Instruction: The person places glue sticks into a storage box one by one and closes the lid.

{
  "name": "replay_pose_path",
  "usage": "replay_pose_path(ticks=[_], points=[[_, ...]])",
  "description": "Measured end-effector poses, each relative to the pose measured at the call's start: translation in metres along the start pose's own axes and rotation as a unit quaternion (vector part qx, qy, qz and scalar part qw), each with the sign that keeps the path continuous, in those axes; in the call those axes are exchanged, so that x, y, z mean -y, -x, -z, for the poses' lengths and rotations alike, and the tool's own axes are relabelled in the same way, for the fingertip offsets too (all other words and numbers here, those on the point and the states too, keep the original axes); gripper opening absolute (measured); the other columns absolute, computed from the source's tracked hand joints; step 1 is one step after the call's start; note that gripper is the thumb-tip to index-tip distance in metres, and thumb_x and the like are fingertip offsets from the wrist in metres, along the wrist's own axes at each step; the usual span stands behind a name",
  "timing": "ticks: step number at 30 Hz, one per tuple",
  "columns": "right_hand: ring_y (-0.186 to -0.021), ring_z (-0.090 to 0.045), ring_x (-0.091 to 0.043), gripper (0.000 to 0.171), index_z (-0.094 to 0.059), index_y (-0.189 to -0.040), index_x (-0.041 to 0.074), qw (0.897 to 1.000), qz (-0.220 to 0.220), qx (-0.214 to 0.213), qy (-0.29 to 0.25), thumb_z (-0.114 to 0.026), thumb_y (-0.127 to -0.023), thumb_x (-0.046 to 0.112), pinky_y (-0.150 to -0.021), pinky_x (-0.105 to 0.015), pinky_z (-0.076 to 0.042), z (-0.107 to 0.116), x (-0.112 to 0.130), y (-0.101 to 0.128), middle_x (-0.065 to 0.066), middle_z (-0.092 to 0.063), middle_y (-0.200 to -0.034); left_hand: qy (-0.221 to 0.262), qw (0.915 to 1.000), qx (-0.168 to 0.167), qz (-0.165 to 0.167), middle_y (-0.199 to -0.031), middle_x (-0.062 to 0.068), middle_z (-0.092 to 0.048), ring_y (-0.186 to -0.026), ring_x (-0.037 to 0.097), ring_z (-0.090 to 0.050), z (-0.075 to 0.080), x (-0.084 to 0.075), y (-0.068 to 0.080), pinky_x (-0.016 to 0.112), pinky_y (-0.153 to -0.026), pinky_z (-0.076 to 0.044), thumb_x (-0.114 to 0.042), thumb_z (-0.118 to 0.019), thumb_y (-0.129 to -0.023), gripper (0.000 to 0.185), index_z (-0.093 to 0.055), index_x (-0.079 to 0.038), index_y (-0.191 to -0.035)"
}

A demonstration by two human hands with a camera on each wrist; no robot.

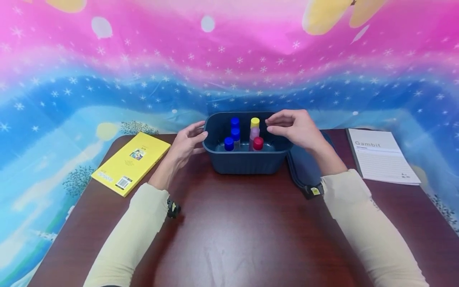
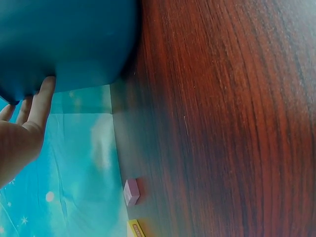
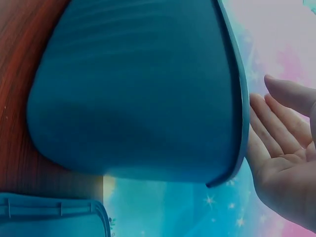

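Note:
A dark blue oblong bin (image 1: pixel 247 163) stands on the table near its back edge. Inside it, upright on the left, are three blue-capped bottles (image 1: pixel 235 133). On the right stand a yellow-capped bottle (image 1: pixel 255 122), a lilac one (image 1: pixel 254 134) and a red-capped one (image 1: pixel 258 143). My left hand (image 1: pixel 186 141) rests against the bin's left end, thumb at the rim. Its extended fingers (image 2: pixel 43 101) touch the outer wall in the left wrist view. Over the bin's right end hovers my right hand (image 1: pixel 295 129), its fingers loosely bent and its palm bare in the right wrist view.
Beneath my right forearm lies a dark blue lid (image 1: pixel 305 163). A yellow book (image 1: pixel 132 161) is on the left, a white notebook (image 1: pixel 383 157) on the right. The left wrist view shows a small pinkish block (image 2: pixel 131 192) near the table edge. Printed cloth (image 1: pixel 229 71) hangs behind.

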State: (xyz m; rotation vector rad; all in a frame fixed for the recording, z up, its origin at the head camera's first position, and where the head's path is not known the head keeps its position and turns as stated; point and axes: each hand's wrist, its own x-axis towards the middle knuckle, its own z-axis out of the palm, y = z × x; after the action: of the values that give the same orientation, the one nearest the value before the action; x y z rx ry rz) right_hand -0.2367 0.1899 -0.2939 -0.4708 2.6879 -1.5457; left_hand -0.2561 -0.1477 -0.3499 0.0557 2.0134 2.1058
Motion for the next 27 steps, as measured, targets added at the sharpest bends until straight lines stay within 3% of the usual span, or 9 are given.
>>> replay_pose_path(ticks=[4,11,19,27], points=[[-0.111,-0.067,-0.02,0.033,-0.071,-0.124,0.007,1.0,-0.008,-0.011,0.004,-0.072,-0.097,0.024,-0.098,-0.04,-0.053,0.007,-0.003,0.003,-0.01,-0.07,-0.122,0.001,1.0,0.0,0.0,-0.154,0.014,-0.043,-0.136,0.032,-0.049,0.001,0.002,0.0,0.052,-0.101,-0.049,-0.017,-0.063,-0.102,0.057,-0.042,-0.014,-0.155],[-0.105,-0.069,-0.013,0.034,-0.069,-0.126,0.005,0.999,-0.013,-0.03,-0.013,-0.071,-0.097,0.024,-0.088,-0.026,-0.056,0.022,-0.01,0.01,-0.009,-0.072,-0.119,0.008,1.0,0.0,0.002,-0.154,0.015,-0.044,-0.135,0.033,-0.05,0.0,0.003,0.002,0.053,-0.101,-0.049,-0.017,-0.062,-0.102,0.056,-0.043,-0.014,-0.155],[-0.096,-0.072,-0.01,0.042,-0.066,-0.129,0.001,0.997,-0.034,-0.043,-0.061,-0.074,-0.095,0.024,-0.082,-0.027,-0.059,0.037,-0.017,0.017,-0.009,-0.071,-0.118,0.01,0.9999,0.0,0.001,-0.153,0.015,-0.044,-0.134,0.033,-0.051,0.0,0.003,0.002,0.053,-0.101,-0.049,-0.017,-0.062,-0.102,0.056,-0.043,-0.014,-0.155],[-0.089,-0.073,-0.011,0.042,-0.065,-0.128,0.0,0.994,-0.045,-0.056,-0.078,-0.075,-0.094,0.022,-0.078,-0.03,-0.06,0.05,-0.032,0.018,0.006,-0.073,-0.104,0.007,1.0,0.004,-0.004,-0.154,0.015,-0.044,-0.135,0.033,-0.05,0.0,0.0,0.001,0.053,-0.101,-0.049,-0.017,-0.062,-0.102,0.056,-0.043,-0.014,-0.155]])
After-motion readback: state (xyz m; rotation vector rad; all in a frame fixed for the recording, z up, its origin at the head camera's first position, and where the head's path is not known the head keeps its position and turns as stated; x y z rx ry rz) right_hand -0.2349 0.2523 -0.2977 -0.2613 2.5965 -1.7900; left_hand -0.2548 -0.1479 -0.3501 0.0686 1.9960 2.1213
